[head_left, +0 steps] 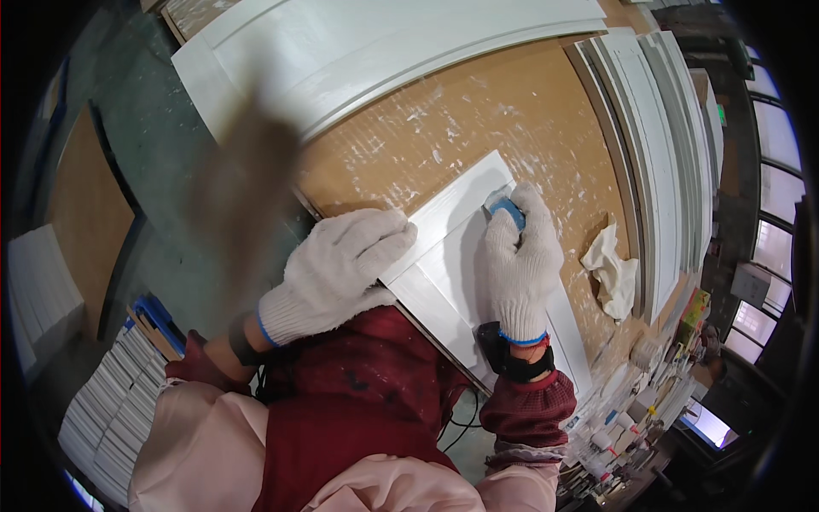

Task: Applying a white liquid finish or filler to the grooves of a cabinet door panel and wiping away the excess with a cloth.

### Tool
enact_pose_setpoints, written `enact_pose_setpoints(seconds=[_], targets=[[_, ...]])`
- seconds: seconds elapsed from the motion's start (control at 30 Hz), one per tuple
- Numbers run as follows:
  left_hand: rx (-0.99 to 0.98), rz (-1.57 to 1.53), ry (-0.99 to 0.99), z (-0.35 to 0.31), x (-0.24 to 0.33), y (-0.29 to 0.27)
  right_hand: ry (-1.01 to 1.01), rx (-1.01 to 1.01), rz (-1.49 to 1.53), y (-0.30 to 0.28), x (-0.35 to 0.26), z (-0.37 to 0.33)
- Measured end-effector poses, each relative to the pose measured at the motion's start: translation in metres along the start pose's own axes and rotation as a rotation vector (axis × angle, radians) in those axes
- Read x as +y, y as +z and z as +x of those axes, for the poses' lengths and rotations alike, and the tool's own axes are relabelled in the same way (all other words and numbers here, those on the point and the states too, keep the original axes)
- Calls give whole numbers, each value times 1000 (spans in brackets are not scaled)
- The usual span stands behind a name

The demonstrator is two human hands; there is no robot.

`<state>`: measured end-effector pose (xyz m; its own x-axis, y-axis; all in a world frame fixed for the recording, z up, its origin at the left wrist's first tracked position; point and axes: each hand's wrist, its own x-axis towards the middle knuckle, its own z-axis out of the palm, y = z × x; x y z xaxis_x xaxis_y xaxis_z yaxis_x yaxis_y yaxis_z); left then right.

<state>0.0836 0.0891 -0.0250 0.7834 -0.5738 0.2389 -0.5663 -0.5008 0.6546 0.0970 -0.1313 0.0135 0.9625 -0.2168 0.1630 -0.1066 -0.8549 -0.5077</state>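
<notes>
A white grooved panel (452, 224) lies at an angle over the front edge of the workbench. My left hand (341, 264), in a white knit glove, grips its left end, fingers along the edge and thumb near the close corner. In the same kind of glove, my right hand (523, 264) is closed around a small blue scraper (509, 210). The scraper's greyish flat end rests on or just over the panel near its far edge; contact is hard to tell. Most of the scraper is hidden by my fingers.
A large white panel (341, 51) covers the bench's far side. White boards (648, 154) are stacked at the right, beside a crumpled cloth (611, 269). Cluttered tools (623, 427) stand at the lower right. A blurred brown object (252, 179) blocks part of the view. The brown benchtop (478, 107) has white smears.
</notes>
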Motion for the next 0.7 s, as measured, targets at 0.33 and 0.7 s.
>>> enact_pose_setpoints(seconds=[0.33,0.7], targets=[[4,-8,5,2,-1,1,-53,17,-83,1,6,-1],[1,-27,-8,4,-2,4,-24,-3,-139,4,6,-7]])
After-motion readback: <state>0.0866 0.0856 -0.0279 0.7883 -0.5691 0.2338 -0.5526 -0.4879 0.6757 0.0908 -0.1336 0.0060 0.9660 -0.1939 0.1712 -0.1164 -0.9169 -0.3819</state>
